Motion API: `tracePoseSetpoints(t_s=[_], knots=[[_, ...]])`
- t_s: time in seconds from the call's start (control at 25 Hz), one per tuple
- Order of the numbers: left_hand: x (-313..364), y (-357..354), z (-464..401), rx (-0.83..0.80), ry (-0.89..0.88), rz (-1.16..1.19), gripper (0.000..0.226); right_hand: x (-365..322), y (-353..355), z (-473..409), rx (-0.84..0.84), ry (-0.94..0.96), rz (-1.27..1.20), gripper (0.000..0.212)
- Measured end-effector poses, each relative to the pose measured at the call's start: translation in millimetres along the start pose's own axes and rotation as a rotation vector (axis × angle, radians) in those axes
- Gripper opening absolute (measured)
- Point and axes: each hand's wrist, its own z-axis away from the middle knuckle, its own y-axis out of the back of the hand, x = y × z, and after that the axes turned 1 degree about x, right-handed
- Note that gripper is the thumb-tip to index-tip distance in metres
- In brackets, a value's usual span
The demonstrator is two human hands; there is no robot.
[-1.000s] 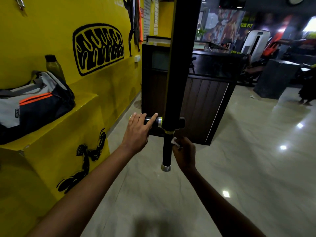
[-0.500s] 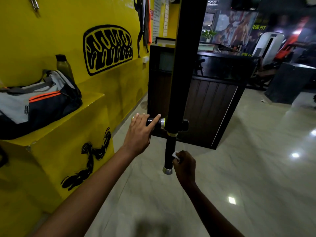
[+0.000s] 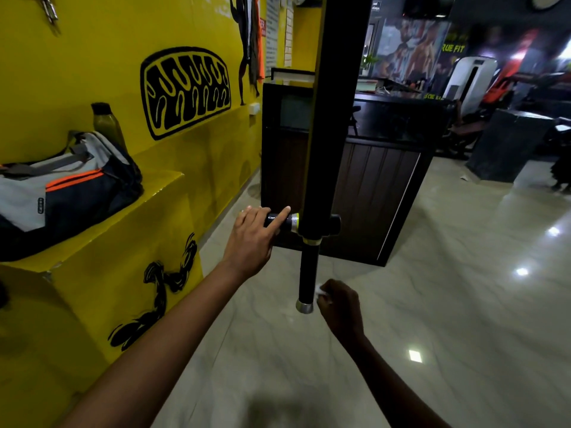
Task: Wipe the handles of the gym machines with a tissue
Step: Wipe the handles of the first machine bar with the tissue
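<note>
Two hands are busy on one bar. My left hand point(image 3: 253, 239) rests on the short side grip point(image 3: 278, 221), fingers mostly straight and lying over it, which keeps the bar from swinging. My right hand point(image 3: 338, 304) is curled tight round a small white tissue point(image 3: 319, 290), pinching it. The tissue sits just beside the low end of the hanging handle point(image 3: 308, 273), near its silver cap point(image 3: 304, 306); I cannot tell if it touches.

To do this bit well, I think I should wrap the tissue right round the handle, squeeze a little, and rub up and down, then twist to get the back side too.

The handle is thin, round, black and shiny, hanging straight down under a thick dark post point(image 3: 333, 118). It looks smooth and hard.
</note>
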Motion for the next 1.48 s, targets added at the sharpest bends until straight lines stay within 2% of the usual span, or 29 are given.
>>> tracePoseSetpoints(t_s=[0.16,0.28,0.36,0.48,0.64,0.84,1.12,1.28,1.36,1.48], knots=[[-5.2,0.0,-1.1,-0.007,-0.023,-0.011,0.058,-53.6,25.2,-35.0,0.164,0.363,0.122,0.022],[-6.6,-0.1,-0.7,-0.017,-0.033,-0.026,0.065,-73.0,16.4,-54.9,0.149,0.684,0.488,0.023],[-5.9,-0.1,-1.5,-0.016,-0.030,-0.023,0.064,-67.9,7.8,-59.4,0.117,0.749,0.621,0.019],[-5.6,0.1,-1.8,-0.015,-0.026,-0.010,0.055,-65.0,-0.4,-57.3,0.070,0.739,0.694,0.015],[-5.2,1.3,-1.2,-0.022,-0.022,0.016,0.051,-74.6,-14.6,-52.8,0.011,0.624,0.738,0.010],[-0.7,2.4,-3.3,-0.002,-0.034,0.025,0.051,-78.3,-23.5,-39.4,-0.083,0.500,0.774,0.016],[-0.9,2.9,-3.5,-0.006,-0.029,0.034,0.052,-60.4,-38.3,-9.5,-0.218,0.521,0.872,0.017],[0.8,2.1,-4.2,-0.009,-0.023,0.050,0.051,-43.2,-42.9,17.1,-0.372,0.523,0.893,0.025],[0.8,0.7,-4.1,0.001,-0.016,0.043,0.051,-43.9,-35.4,17.0,-0.345,0.554,0.811,0.027],[-2.2,-0.9,-2.3,-0.004,-0.018,0.022,0.051,-60.4,-13.6,-12.6,-0.125,0.716,0.711,0.010]])
